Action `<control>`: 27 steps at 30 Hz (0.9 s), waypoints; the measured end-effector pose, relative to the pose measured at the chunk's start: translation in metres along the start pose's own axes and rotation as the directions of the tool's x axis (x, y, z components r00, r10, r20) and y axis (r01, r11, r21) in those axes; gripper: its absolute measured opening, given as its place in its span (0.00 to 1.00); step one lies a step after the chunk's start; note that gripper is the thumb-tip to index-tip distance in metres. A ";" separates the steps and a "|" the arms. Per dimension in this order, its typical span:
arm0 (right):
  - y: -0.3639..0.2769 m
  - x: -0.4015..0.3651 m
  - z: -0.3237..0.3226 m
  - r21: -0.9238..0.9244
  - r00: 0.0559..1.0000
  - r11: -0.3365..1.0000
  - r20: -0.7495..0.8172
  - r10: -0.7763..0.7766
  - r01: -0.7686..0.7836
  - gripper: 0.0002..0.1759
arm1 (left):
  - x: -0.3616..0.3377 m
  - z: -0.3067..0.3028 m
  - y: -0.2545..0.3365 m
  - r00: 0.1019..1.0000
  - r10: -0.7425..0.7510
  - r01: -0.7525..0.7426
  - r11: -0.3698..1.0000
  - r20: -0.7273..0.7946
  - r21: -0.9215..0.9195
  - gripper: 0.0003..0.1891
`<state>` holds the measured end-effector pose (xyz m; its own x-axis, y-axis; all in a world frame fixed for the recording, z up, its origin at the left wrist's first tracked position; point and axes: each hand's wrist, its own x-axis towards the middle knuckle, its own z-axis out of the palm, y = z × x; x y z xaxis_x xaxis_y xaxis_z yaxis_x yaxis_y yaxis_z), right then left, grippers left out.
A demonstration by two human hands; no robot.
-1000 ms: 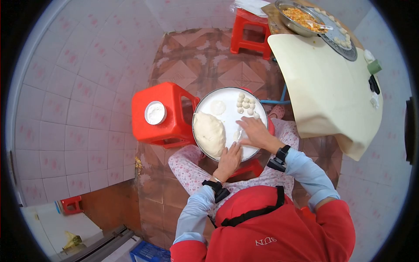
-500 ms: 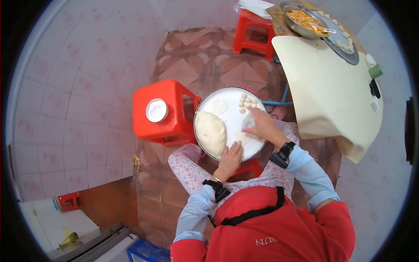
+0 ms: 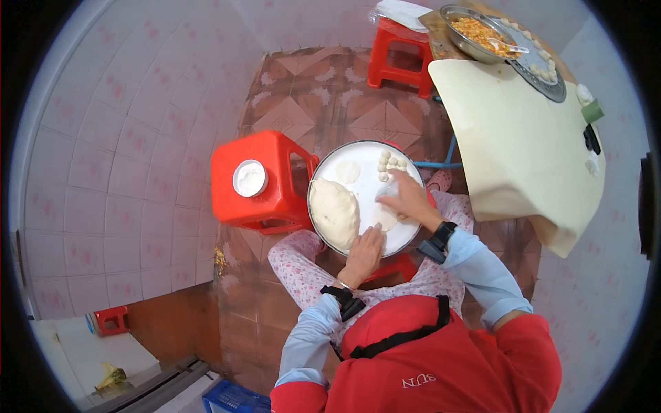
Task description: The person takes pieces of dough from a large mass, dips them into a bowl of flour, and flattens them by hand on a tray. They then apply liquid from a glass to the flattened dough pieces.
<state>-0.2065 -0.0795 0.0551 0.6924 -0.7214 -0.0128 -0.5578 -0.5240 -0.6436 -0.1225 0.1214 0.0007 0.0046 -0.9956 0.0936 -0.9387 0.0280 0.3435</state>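
Thin dough disc (image 3: 385,219) on near side of tray (image 3: 368,199), b/w hands. Prob. flattening step; next move calls for light, even touch. R hand (image 3: 411,199) just beyond disc, thumb & fingers apart; can't tell if holding anything. L hand (image 3: 365,257) flat, empty, nr disc & big dough lump (image 3: 334,213). Dough balls (image 3: 385,162) far side of tray; powder bowl (image 3: 250,178) on stool (image 3: 231,148), L of tray.

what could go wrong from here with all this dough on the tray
The right hand works right beside the small dough balls, so it might knock or squash them. The flat dough piece by the left hand's fingertips could stick or tear if pressed or lifted roughly. The big dough mound lies against one side of the round tray, and might spread over the rim.
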 end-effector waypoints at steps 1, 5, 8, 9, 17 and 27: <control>0.007 -0.001 -0.009 0.026 1.000 0.999 -0.018 0.020 -0.019 0.47 | 0.000 0.001 -0.001 1.000 0.005 -0.005 1.000 -0.007 0.010 0.23; 0.012 -0.015 -0.032 0.053 0.995 0.995 0.056 0.081 -0.084 0.47 | 0.014 0.002 -0.008 0.999 0.039 -0.034 0.987 -0.025 0.158 0.23; 0.011 -0.022 -0.034 0.022 0.998 0.999 0.053 0.030 -0.031 0.47 | 0.021 -0.003 -0.008 0.999 0.029 -0.019 0.948 -0.027 0.318 0.22; 0.013 -0.023 -0.032 0.023 0.998 0.999 0.054 0.029 -0.030 0.47 | 0.022 -0.010 -0.004 1.000 -0.013 0.007 0.973 0.023 0.232 0.21; 0.025 -0.031 -0.023 -0.025 0.987 0.990 0.087 -0.136 0.139 0.48 | -0.001 -0.008 0.011 1.000 -0.007 0.007 0.998 -0.001 -0.069 0.21; 0.018 -0.034 -0.026 -0.089 0.966 0.968 0.133 -0.222 0.235 0.45 | -0.003 0.000 0.007 0.998 0.036 -0.039 0.997 0.048 0.073 0.25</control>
<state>-0.2520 -0.0757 0.0636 0.8534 -0.5204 0.0289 -0.4183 -0.7169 -0.5578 -0.1286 0.1244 0.0031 -0.0455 -0.9971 0.0604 -0.9608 0.0602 0.2705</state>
